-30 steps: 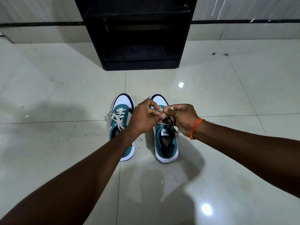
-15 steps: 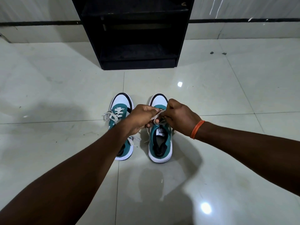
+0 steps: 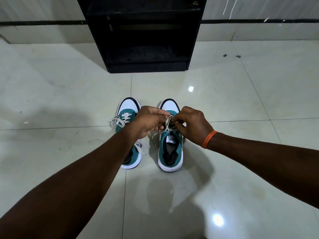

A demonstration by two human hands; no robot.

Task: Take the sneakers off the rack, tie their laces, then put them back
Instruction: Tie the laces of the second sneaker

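Two teal-and-white sneakers stand side by side on the tiled floor, toes toward the rack. The left sneaker (image 3: 128, 116) has its white laces in a bow, and my left forearm covers its rear half. Over the right sneaker (image 3: 170, 152), my left hand (image 3: 149, 122) and my right hand (image 3: 194, 125) each pinch a strand of its white laces (image 3: 167, 124) above the tongue. One loose lace end hangs down the shoe's left side. An orange band circles my right wrist.
A black shoe rack (image 3: 143, 37) stands against the wall straight ahead, its lower shelves dark and bare. Glossy pale tiles (image 3: 224, 100) spread on all sides of the shoes. Two small dark specks (image 3: 231, 56) lie on the floor at the right.
Both hands stayed over the right sneaker, working its laces; the fingers shifted and the laces are now drawn up between the two hands. The sneakers have not moved.
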